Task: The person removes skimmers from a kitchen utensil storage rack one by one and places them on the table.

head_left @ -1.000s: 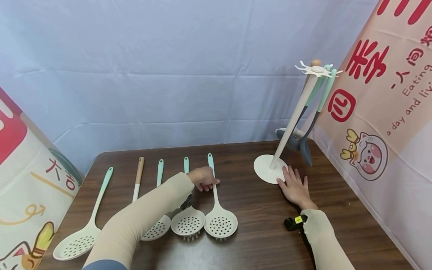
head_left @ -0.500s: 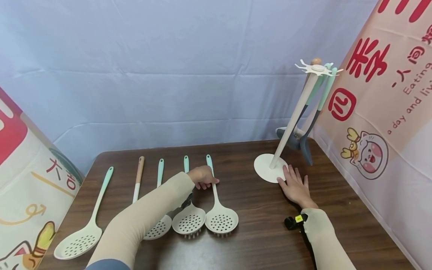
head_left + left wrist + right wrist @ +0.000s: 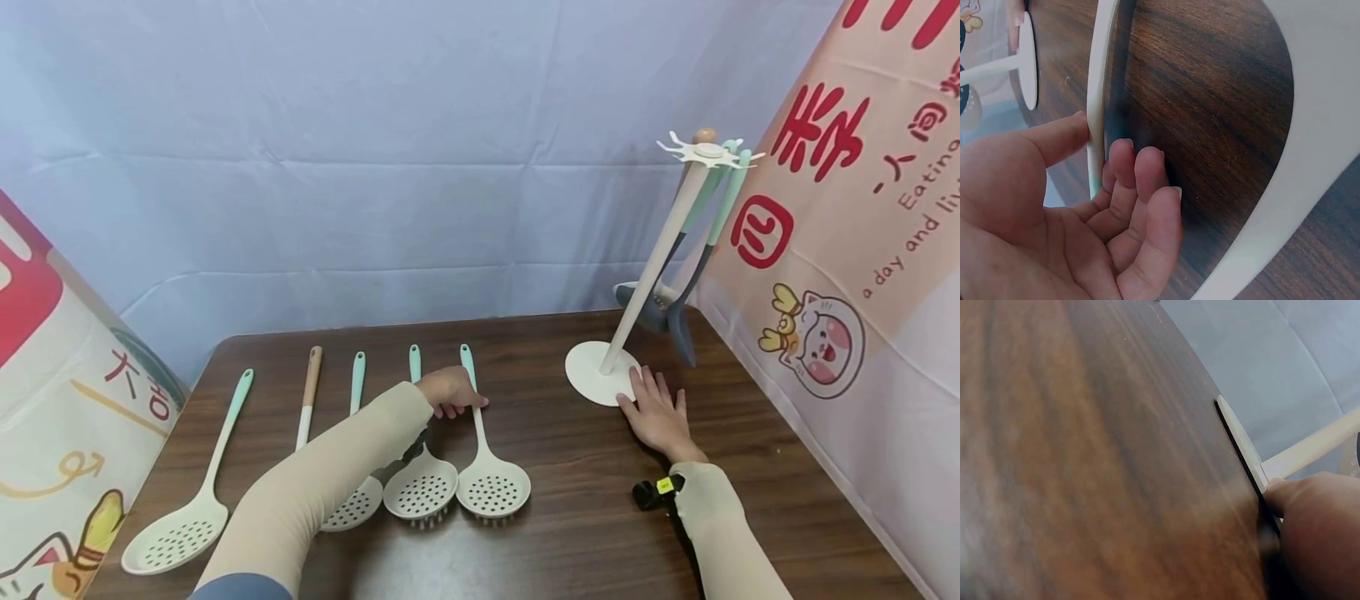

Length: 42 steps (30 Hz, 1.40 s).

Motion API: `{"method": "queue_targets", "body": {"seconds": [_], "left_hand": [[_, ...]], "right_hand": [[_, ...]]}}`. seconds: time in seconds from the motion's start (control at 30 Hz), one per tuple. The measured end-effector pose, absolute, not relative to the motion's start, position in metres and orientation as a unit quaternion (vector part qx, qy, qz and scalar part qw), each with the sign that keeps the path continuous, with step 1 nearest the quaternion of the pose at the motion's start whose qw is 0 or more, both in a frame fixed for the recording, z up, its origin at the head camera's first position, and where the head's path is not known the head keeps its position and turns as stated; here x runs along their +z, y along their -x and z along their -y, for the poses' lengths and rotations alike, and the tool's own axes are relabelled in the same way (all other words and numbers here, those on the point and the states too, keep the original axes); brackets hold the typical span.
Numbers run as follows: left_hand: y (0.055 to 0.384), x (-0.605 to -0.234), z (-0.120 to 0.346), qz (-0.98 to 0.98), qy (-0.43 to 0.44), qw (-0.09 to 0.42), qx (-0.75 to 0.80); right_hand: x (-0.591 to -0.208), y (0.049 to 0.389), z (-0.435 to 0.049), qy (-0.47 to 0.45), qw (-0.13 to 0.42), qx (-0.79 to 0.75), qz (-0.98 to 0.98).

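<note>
Five-finger grip shows in the left wrist view: my left hand (image 3: 450, 392) pinches the white and mint handle (image 3: 1096, 81) of the rightmost skimmer (image 3: 492, 492), thumb on one side and curled fingers on the other. Its round, perforated head lies toward the table's front, with short prongs underneath. Another skimmer (image 3: 420, 492) lies right beside it, partly under my forearm. My right hand (image 3: 658, 421) rests with spread fingers at the edge of the round white base (image 3: 588, 375) of a utensil stand (image 3: 648, 275). The right wrist view shows the thumb side right at that base.
Further left lie a perforated utensil (image 3: 356, 504), a wooden-handled utensil (image 3: 311, 383) largely hidden by my sleeve, and a large slotted spoon (image 3: 176, 537). Several utensils, including a dark ladle (image 3: 681, 329), hang from the stand's hooks. A pale cloth (image 3: 360, 167) hangs behind the table (image 3: 540, 350).
</note>
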<state>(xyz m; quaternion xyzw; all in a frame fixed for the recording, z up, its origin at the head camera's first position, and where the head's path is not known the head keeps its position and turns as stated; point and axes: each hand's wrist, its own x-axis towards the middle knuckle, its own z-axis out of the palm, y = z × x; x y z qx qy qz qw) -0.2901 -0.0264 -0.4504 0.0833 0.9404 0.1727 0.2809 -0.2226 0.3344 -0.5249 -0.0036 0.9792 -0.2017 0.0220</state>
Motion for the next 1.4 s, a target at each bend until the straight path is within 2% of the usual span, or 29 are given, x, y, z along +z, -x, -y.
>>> {"method": "queue_targets", "body": {"seconds": [0.87, 1.4], "left_hand": [[0.287, -0.445, 0.027, -0.948, -0.093, 0.262, 0.154], [0.310, -0.406, 0.007, -0.948, -0.163, 0.219, 0.163]], "right_hand": [[-0.526, 0.224, -0.336, 0.003, 0.023, -0.201, -0.979], [-0.523, 0.222, -0.335, 0.004, 0.019, -0.210, -0.978]]}}
